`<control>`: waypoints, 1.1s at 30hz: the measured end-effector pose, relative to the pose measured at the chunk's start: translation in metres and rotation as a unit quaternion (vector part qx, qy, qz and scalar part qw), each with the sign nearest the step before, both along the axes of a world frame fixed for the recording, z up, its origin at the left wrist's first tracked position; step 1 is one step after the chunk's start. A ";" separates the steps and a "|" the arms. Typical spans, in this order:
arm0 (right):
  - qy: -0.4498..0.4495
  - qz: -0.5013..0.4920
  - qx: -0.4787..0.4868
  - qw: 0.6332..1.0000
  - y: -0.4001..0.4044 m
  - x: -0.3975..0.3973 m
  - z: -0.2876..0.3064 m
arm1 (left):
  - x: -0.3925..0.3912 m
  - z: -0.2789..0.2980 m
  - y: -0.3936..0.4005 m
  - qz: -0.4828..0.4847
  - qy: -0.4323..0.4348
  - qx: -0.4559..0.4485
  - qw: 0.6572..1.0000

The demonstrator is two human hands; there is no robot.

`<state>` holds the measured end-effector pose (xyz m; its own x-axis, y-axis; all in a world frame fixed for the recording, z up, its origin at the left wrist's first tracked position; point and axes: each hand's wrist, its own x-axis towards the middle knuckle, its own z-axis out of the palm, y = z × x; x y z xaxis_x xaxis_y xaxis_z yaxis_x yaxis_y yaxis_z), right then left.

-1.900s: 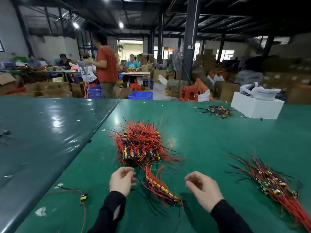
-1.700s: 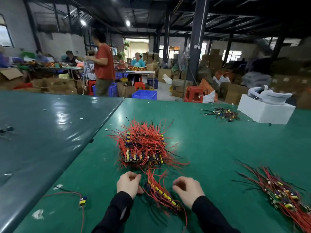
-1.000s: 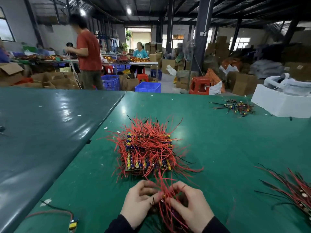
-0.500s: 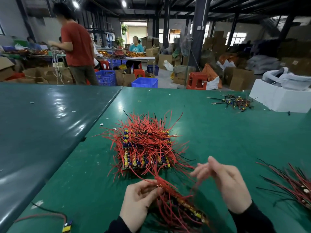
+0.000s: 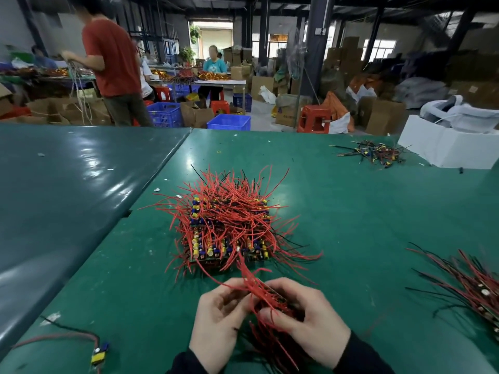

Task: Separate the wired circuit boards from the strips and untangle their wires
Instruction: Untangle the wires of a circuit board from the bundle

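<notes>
Strip (image 5: 272,300) of wired boards sits between your hands (near the big pile (image 5: 229,222)): left hand (image 5: 216,319) pinches its red wires, right hand (image 5: 307,319) curls around it.

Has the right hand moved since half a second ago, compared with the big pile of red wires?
Yes. The right hand has come back down and toward the person, away from the big pile, and now grips the wired strip beside the left hand.
</notes>
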<state>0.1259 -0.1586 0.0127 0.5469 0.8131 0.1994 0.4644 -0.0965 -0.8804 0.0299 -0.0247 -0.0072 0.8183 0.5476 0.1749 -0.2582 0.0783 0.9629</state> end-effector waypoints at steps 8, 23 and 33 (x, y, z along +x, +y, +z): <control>-0.068 -0.014 0.020 0.997 0.000 -0.004 -0.001 | 0.002 -0.001 0.001 0.004 -0.016 -0.047 0.999; -0.160 -0.007 0.020 0.987 -0.003 -0.006 0.000 | 0.002 -0.004 -0.001 -0.012 -0.034 -0.024 0.999; -0.145 0.067 0.000 0.987 -0.010 0.002 0.003 | -0.015 -0.001 0.013 -0.025 -0.014 0.305 0.952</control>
<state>0.1274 -0.1691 0.0155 0.3554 0.8740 0.3313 0.7053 -0.0181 -0.7087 0.0149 -0.0121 -0.0079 0.8310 0.2971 0.4702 -0.2959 -0.4797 0.8260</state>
